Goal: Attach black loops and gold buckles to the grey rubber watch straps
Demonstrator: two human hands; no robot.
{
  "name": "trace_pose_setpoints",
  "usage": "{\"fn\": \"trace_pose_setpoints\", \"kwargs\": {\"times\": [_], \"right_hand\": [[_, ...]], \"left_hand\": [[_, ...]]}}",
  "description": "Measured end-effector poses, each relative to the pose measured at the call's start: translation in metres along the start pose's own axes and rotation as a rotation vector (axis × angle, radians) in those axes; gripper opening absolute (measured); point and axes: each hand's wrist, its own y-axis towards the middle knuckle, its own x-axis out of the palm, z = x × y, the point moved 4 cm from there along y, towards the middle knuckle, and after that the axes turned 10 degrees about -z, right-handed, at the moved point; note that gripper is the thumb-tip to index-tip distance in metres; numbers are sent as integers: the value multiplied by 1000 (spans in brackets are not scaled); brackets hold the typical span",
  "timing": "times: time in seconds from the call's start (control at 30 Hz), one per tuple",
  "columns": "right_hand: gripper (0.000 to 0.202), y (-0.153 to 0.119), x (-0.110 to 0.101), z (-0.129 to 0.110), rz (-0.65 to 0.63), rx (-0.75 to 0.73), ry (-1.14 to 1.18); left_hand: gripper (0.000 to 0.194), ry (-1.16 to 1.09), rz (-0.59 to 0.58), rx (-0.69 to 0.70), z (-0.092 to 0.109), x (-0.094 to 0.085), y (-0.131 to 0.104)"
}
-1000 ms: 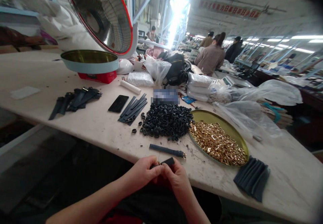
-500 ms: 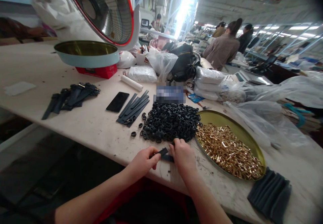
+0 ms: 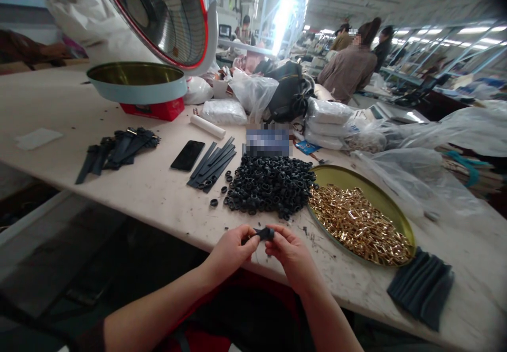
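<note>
A dark strip (image 3: 260, 232) is pinched between both hands at the table's front edge. My left hand (image 3: 233, 246) has closed fingers on its left part. At its right end, my right hand (image 3: 289, 250) grips the strip, where a small dark loop seems to sit around it. Beyond the hands lies a heap of small black loops (image 3: 269, 185). To the right, an oval tin tray (image 3: 366, 180) holds many gold metal pieces (image 3: 360, 228). Flat dark strips (image 3: 214, 164) lie left of the heap.
A black phone (image 3: 187, 155), white roll (image 3: 208, 127) and bundled dark straps (image 3: 116, 151) are on the left. Behind stand a red-rimmed heater (image 3: 158, 14) and a tin (image 3: 137, 90) on a red box. More dark strips (image 3: 422, 287) lie at right. People are in the background.
My right hand has moved from the heap's front edge down to the strip's end, and a loop now shows there. The strip is lifted between both hands. The view has shifted slightly.
</note>
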Motion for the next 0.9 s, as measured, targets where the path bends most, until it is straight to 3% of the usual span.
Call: {"fn": "trace_pose_setpoints", "kwargs": {"times": [0.13, 0.3, 0.43, 0.5, 0.67, 0.77, 0.9], "right_hand": [[41, -21, 0, 4, -41, 8, -6], [41, -39, -6, 11, -14, -22, -109], [38, -40, -1, 23, -114, -8, -100], [36, -40, 2, 26, -141, -39, -74], [27, -42, 1, 22, 36, -161, -103], [28, -41, 7, 20, -12, -178, -69], [34, -37, 5, 18, -9, -137, 145]], "left_hand": [[21, 159, 19, 50, 12, 4, -15], [23, 299, -103, 86, 22, 14, -30], [22, 424, -129, 83, 25, 19, -35], [22, 387, -117, 84, 29, 19, -36], [25, 132, -153, 148, 36, 20, -36], [21, 4, -152, 77, 28, 18, -30], [21, -84, -186, -40, 13, 19, -21]]}}
